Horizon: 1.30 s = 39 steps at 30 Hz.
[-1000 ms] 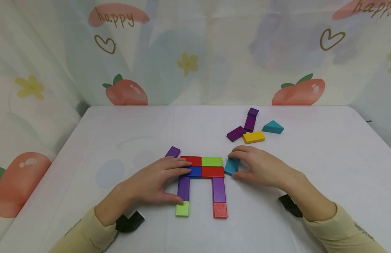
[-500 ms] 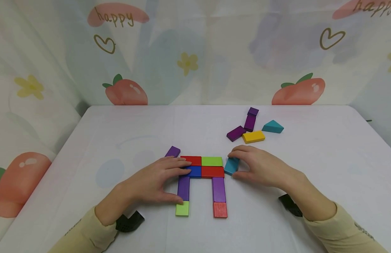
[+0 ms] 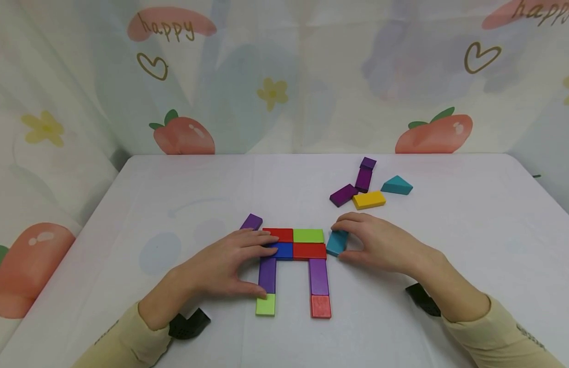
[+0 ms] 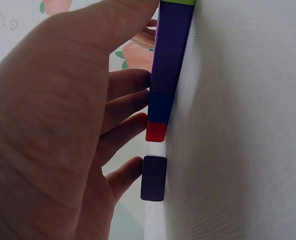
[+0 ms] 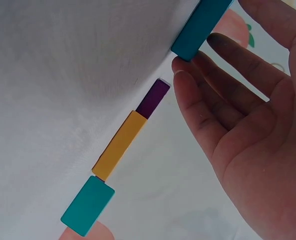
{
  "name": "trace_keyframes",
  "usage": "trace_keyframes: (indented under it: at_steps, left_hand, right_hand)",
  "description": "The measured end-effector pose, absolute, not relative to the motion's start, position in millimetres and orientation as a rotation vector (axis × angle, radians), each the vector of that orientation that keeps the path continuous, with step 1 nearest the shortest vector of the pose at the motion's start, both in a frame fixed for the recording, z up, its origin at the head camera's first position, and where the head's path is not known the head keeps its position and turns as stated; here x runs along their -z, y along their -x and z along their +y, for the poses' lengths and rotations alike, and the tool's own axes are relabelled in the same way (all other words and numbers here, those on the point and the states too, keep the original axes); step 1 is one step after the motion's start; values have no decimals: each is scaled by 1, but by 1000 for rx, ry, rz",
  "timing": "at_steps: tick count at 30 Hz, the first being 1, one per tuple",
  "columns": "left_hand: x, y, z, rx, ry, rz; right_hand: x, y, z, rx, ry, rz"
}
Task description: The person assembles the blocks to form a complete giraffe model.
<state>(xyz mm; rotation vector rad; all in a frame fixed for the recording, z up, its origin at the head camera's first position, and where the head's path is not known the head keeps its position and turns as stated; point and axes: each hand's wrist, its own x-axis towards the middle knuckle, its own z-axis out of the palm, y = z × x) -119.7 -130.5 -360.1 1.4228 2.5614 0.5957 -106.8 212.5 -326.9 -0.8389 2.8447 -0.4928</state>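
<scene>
The left hand [image 3: 229,260] is resting spread on the left side of the abutting blocks [image 3: 309,251], probably steadying them. The right hand [image 3: 383,243] is pinching the teal block [image 3: 337,242] beside their right end (touching or not, I cannot tell), seemingly controlling its slant. Loose blocks [image 3: 369,200] are lying farther back on the surface [image 3: 293,340].

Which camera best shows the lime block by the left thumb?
Head view: the lime block shows nearly its whole top. The left wrist view catches only a sliver; the right wrist view, none.

Blue block [image 3: 285,251], yellow block [image 3: 369,200]; farthest block [image 3: 368,163] seemingly purple.
</scene>
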Motion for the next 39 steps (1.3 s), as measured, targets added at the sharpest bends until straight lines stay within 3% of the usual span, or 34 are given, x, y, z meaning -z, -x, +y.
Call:
trace_keyframes:
  at_steps: [24, 39]
  left_hand:
    - [360, 119, -130, -591, -1425, 2561]
    - [360, 119, -130, -592, -1448, 2564]
  right_hand:
    - [315, 109, 221, 581, 785, 2842]
    - [309, 174, 226, 504, 506, 2950]
